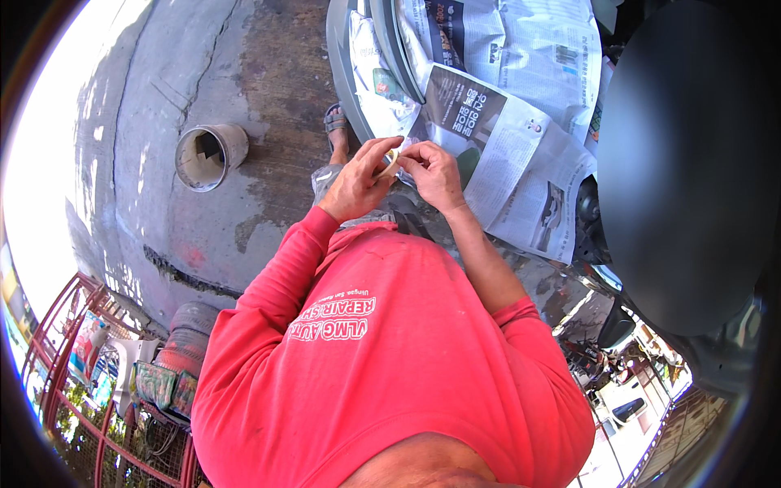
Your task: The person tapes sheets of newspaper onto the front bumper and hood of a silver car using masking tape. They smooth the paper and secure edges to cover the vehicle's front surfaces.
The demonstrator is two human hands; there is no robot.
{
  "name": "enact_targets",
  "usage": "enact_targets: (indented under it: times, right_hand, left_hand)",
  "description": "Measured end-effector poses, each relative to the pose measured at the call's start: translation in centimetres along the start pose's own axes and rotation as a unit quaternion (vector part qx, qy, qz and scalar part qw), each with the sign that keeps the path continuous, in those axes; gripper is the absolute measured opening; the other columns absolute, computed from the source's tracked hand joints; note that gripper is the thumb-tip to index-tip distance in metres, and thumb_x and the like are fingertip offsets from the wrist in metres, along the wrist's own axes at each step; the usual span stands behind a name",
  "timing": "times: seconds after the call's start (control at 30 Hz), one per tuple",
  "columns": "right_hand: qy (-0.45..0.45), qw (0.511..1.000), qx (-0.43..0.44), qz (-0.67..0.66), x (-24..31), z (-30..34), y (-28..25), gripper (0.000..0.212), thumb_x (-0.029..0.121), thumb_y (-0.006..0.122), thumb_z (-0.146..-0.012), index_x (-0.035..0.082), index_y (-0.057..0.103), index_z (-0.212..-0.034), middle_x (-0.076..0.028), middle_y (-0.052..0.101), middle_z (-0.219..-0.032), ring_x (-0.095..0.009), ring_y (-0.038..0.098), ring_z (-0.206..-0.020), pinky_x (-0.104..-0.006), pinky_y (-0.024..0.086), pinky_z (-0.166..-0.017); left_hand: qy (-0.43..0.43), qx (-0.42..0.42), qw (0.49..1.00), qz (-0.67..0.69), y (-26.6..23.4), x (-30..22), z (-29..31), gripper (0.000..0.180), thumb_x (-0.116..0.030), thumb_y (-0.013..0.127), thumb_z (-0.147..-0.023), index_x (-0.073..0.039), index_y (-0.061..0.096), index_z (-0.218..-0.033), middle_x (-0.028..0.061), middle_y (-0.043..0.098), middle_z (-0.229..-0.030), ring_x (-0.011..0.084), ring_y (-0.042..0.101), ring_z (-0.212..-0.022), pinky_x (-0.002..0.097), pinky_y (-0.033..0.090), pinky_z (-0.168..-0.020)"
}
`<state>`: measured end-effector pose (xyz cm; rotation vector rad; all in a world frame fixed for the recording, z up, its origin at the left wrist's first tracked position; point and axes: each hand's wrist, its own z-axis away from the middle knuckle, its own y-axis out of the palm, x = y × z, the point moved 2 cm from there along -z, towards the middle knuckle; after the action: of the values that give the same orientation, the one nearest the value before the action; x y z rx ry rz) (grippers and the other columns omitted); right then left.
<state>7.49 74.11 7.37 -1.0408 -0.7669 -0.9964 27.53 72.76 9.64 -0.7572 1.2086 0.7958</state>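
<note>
The left hand (358, 180) holds a pale roll of masking tape (389, 165) between its thumb and fingers. The right hand (437, 175) is narrow, its fingertips pinched together at the right side of the roll; whether they grip the tape end, I cannot tell. To do this well, I think the left hand should keep the roll steady, while the right lifts the end evenly, so it does not tear. Beyond the right hand lie newspaper sheets (521, 175), beside a grey curved panel (346, 73).
</note>
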Motion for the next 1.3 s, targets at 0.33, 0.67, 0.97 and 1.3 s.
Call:
enact_targets:
  times: [0.33,0.67,0.97,1.3]
  right_hand:
    - [-0.125,0.976,0.042,0.174,2.2,-0.6,-0.4,0.010,0.007,0.077,-0.092,0.000,0.071,-0.093,-0.014,0.071,-0.089,-0.033,0.071,-0.081,-0.0413,0.055,-0.073]
    - [-0.161,0.944,0.143,0.250,8.2,-9.7,-8.2,0.029,0.024,0.067,-0.105,-0.002,0.073,-0.094,-0.017,0.069,-0.088,-0.035,0.070,-0.082,-0.0457,0.054,-0.075]
    - [-0.043,0.861,0.243,0.445,4.3,-24.4,-10.1,0.039,0.037,0.087,-0.085,0.004,0.072,-0.099,-0.012,0.075,-0.094,-0.030,0.071,-0.093,-0.0447,0.055,-0.082]
    - [-0.020,0.840,0.290,0.458,2.0,-27.2,-8.6,0.028,0.020,0.088,-0.083,0.003,0.070,-0.095,-0.014,0.074,-0.087,-0.031,0.072,-0.087,-0.0445,0.054,-0.078]
  left_hand:
    - [0.067,-0.081,0.987,-0.118,-1.0,5.0,-0.1,0.016,-0.008,0.076,-0.095,-0.002,0.073,-0.109,0.0131,0.069,-0.110,0.0302,0.071,-0.095,0.0391,0.058,-0.080]
    - [-0.224,-0.307,0.925,0.001,-11.4,19.1,2.3,0.019,-0.017,0.069,-0.098,0.001,0.073,-0.104,0.0144,0.075,-0.097,0.0233,0.072,-0.088,0.0357,0.056,-0.082]
    - [-0.244,-0.248,0.935,-0.074,-12.1,18.2,2.9,0.023,-0.020,0.070,-0.096,-0.001,0.074,-0.107,0.0175,0.075,-0.101,0.0301,0.074,-0.094,0.0395,0.057,-0.087]
    - [-0.221,-0.238,0.940,-0.107,-10.7,18.6,4.3,0.018,-0.018,0.071,-0.095,-0.002,0.073,-0.102,0.0176,0.073,-0.102,0.0345,0.072,-0.093,0.0418,0.057,-0.085]
